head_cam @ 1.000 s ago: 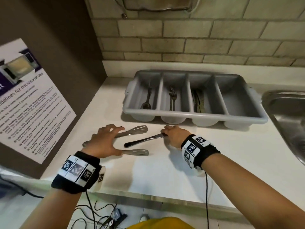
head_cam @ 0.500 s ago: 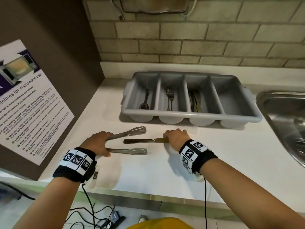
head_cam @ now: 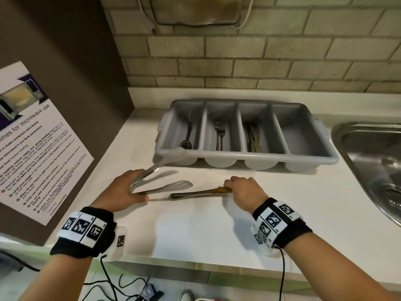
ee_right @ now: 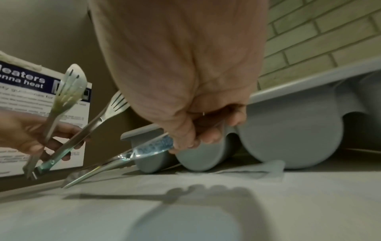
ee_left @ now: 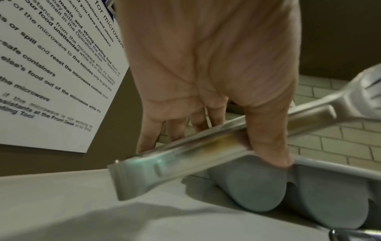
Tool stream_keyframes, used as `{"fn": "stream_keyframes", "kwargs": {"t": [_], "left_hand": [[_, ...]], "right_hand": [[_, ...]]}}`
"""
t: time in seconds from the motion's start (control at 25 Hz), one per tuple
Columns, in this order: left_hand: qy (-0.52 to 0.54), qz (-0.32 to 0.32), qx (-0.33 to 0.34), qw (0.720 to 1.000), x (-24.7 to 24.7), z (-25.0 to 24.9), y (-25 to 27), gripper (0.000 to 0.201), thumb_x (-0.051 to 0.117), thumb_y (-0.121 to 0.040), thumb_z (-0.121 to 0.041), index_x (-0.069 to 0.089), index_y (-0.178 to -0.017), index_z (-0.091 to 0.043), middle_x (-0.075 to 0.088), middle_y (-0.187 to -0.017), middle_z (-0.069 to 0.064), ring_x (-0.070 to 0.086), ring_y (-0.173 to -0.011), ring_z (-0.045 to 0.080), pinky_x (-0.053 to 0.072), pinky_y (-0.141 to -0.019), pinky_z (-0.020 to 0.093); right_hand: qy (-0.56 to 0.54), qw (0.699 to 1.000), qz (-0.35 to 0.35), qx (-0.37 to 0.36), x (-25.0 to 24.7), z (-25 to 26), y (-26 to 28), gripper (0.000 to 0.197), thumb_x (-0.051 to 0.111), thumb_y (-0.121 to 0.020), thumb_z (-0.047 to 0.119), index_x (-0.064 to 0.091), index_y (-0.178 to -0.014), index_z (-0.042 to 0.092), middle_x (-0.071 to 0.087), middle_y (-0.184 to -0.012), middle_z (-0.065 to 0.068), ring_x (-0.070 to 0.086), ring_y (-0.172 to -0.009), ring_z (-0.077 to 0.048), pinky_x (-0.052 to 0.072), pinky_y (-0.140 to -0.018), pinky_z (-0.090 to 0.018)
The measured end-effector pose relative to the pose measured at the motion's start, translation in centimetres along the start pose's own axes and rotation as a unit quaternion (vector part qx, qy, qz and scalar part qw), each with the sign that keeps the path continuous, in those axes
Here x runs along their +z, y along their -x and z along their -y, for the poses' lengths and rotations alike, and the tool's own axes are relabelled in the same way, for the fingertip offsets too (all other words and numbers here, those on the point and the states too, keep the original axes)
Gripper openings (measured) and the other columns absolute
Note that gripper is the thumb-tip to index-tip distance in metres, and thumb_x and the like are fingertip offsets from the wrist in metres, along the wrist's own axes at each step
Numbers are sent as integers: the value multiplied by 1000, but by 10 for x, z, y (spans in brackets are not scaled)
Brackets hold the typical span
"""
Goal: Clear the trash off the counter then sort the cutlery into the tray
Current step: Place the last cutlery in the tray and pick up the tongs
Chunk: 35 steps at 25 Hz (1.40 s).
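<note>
Left hand [head_cam: 121, 193]: we find it gripping the metal tongs [head_cam: 160, 170] near the hinged end, thumb across one arm and fingers behind. The tongs are splayed open and raised off the white counter [head_cam: 195, 231]; the upper slotted tip lies in front of the near rim of the cutlery tray [head_cam: 325, 158], the lower tip hangs above the counter.

Right hand [head_cam: 243, 191]: we find its fingers curled round the blade end of a table knife [head_cam: 195, 193]. The handle points toward the left hand, its tip low at the counter; whether it touches we cannot tell.

Tray: grey, four compartments, at the back of the counter. We count, from the left, a spoon [head_cam: 187, 140], forks [head_cam: 219, 133], knives [head_cam: 251, 137]. The rightmost compartment holds nothing we can see.

Surroundings: a steel sink [head_cam: 373, 161] to the right, a microwave notice [head_cam: 36, 140] on the brown panel to the left, a tiled wall [head_cam: 260, 57] behind.
</note>
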<state>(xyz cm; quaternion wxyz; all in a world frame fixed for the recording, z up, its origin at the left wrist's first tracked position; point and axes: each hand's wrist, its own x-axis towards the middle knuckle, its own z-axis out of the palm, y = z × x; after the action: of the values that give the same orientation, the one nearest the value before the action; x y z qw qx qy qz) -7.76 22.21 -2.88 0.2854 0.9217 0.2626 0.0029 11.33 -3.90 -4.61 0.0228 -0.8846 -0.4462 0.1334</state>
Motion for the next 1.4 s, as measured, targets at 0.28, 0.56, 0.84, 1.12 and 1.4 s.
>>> {"fn": "stream_keyframes", "kwargs": {"t": [0.28,0.56,0.84,1.12,1.4], "left_hand": [[162,-184,42,969,-11,-40,-7,54,69,-82,-14,46,-129,-28,50,-110,-2,52,-97,16,37,-85,26],[192,-221,64,954,-9,-45,-37,33,55,-89,-33,53,-119,-19,60,-103,9,56,-94,22,42,-78,32],[180,-138,53,972,-6,-45,-62,35,54,-89,-36,50,-119,-19,60,-105,12,57,-99,26,42,-72,23],[165,-81,72,980,-15,-58,-66,53,53,-89,-41,37,-136,-23,57,-117,10,56,-110,26,51,-88,35],[164,-22,154,974,-9,-109,-74,69,58,-87,-25,22,-146,-25,49,-131,5,51,-116,23,45,-103,39]], "right_hand": [[-183,975,-123,39,-34,-7,28,19,44,-91,8,55,-106,13,62,-103,-8,59,-93,-30,42,-76,-32],[-362,894,-236,115,-78,16,-16,28,44,-92,4,49,-119,7,61,-94,-9,58,-95,-31,44,-79,-34],[-342,843,-259,325,-98,-28,-45,38,46,-88,1,44,-126,-1,54,-129,-24,51,-120,-37,43,-96,-37],[-274,880,-180,343,-91,-55,-55,48,46,-89,4,38,-137,-1,48,-137,-26,45,-128,-39,36,-106,-39],[-339,846,-296,286,-72,-57,-10,47,55,-83,-3,49,-130,4,58,-127,-22,57,-115,-32,42,-95,-29]]}}
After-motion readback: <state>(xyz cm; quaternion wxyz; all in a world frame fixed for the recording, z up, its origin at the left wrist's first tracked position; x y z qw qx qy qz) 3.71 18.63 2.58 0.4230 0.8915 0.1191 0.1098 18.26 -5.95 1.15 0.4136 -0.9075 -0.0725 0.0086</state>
